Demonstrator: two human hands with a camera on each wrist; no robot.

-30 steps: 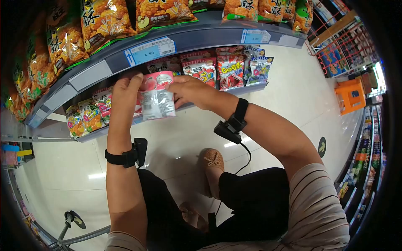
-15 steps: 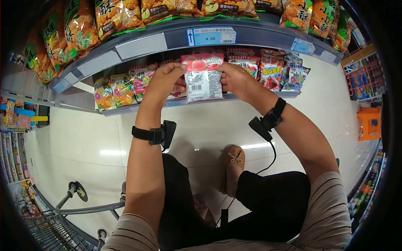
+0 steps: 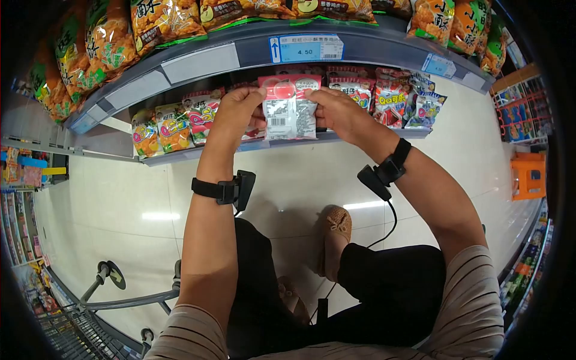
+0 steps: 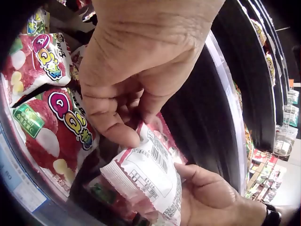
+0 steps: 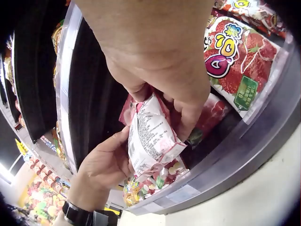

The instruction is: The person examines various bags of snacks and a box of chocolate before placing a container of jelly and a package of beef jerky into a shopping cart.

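A small gummy candy bag (image 3: 290,123) is held up in front of the lower shelf, its back turned to me. It has a pink-red top band with fruit pictures and a white lower half with a barcode. My left hand (image 3: 235,114) pinches its left edge near the top. On the other side, my right hand (image 3: 345,114) pinches the right edge at about the same height. In the left wrist view the white printed back of the candy bag (image 4: 150,169) bulges between the hands. Some fingers are hidden behind it in the head view.
Upright gummy candy bags (image 3: 174,129) line the lower shelf, with grape-coloured bags (image 3: 427,111) at its right end. Above, a shelf edge (image 3: 252,57) with price tags carries large orange snack bags (image 3: 168,24). A cart (image 3: 78,327) stands at lower left, an orange stool (image 3: 528,177) at right.
The view has swung left since a second ago, so shelf and hands appear farther right. The right hand moved from the bag's upper corner to its side edge. Over the last half second little moved.
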